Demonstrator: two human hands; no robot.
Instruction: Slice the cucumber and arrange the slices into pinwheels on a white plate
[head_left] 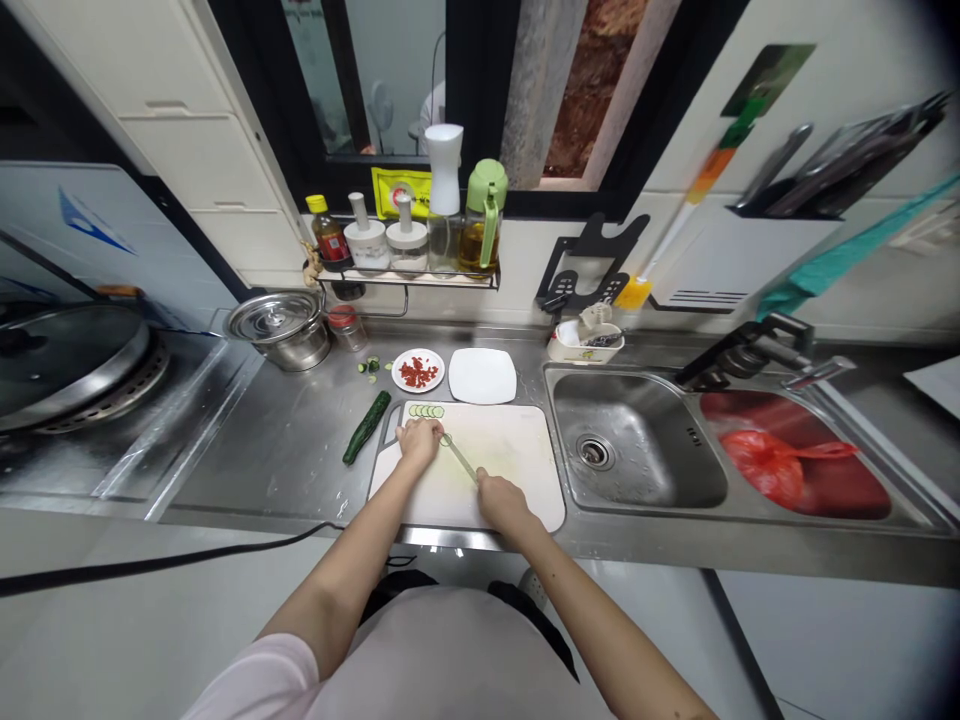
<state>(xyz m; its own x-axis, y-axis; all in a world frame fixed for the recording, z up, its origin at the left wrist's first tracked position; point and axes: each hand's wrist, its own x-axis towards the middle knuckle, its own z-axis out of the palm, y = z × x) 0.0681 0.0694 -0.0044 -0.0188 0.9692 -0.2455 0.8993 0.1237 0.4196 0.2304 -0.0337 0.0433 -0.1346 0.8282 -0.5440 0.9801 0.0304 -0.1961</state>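
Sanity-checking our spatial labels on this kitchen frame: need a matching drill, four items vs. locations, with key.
1 whole cucumber
2 cucumber slices
3 red bag
4 knife

A in the right hand
B on the counter, left of the cutting board
C in the right sink basin
D at the cutting board's far edge

Pairs: 1-B, 2-D, 3-C, 4-A

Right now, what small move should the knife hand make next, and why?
Probably press the knife down for another slice: the right hand holds its blade beside the left hand on the cutting board, and cucumber slices already lie behind.
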